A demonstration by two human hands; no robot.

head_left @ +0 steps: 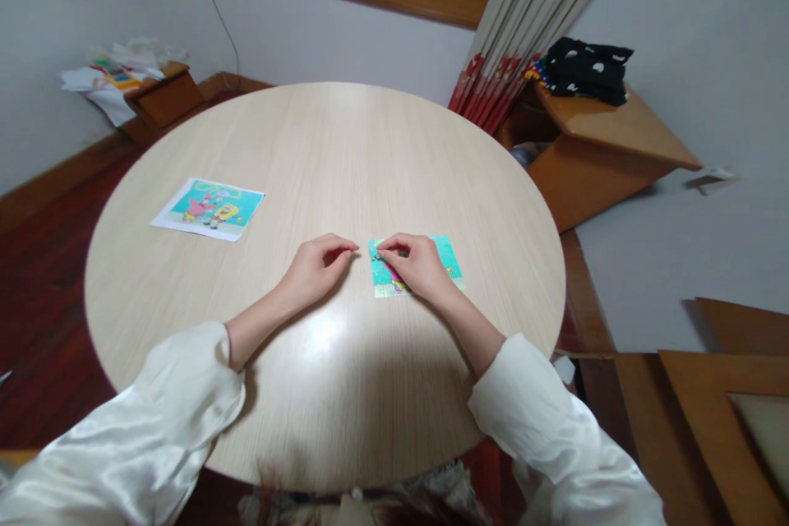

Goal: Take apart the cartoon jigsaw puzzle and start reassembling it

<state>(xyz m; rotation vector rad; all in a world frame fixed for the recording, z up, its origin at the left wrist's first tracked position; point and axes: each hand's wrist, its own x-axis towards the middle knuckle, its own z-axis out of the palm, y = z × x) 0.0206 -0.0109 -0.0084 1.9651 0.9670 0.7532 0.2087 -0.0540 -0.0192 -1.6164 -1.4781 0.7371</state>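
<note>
A small jigsaw puzzle [446, 251] with a turquoise cartoon picture lies flat on the round table. My right hand [419, 269] rests over its middle, covering much of the picture. Thumb and forefinger are pinched at the puzzle's upper left, where small dark spots show; whatever is between them is too small to tell. Just left of the puzzle, my left hand [317, 267] is closed in a pinch, its fingertips apart from the puzzle. Anything in that pinch is too small to make out. A printed picture sheet [215, 209] with cartoon figures lies farther left.
The round wooden table [345, 156] has its far edge near the wall and window. A wooden cabinet [607, 173] with a black patterned cloth [588, 70] stands at the right, beside a curtain [523, 25]. Papers cover a small stand [163, 94] at the far left.
</note>
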